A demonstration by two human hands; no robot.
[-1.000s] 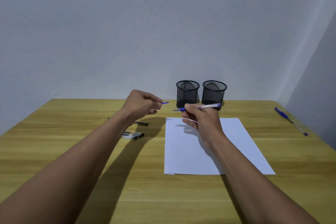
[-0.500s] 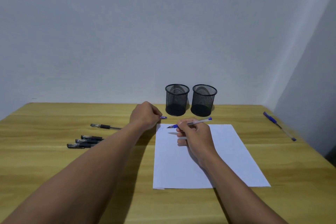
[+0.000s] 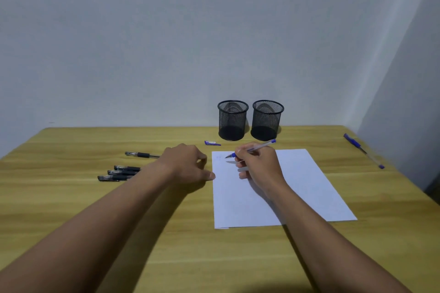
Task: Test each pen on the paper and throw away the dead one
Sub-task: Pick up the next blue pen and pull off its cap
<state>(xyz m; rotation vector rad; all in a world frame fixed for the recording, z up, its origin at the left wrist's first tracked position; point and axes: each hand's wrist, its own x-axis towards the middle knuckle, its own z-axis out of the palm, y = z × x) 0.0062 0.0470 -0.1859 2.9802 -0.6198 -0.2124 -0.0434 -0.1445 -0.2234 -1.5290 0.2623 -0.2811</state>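
A white sheet of paper (image 3: 307, 188) lies on the wooden table (image 3: 71, 197). My right hand (image 3: 259, 166) grips an uncapped blue pen (image 3: 259, 147), its tip just above the sheet's top left corner. My left hand (image 3: 188, 164) rests beside the paper's left edge with loosely curled fingers, its thumb touching that edge. The pen's blue cap (image 3: 212, 143) lies on the table behind my left hand. One black pen (image 3: 141, 155) and a group of three black pens (image 3: 121, 172) lie to the left.
Two black mesh cups (image 3: 232, 120) (image 3: 267, 120) stand side by side at the back, near the wall. Another blue pen (image 3: 363, 153) lies near the table's right edge, close to the right wall.
My left hand has let go of the blue cap, which now lies on the table, and has dropped to the paper's edge. My right hand lowered the pen tip toward the sheet.
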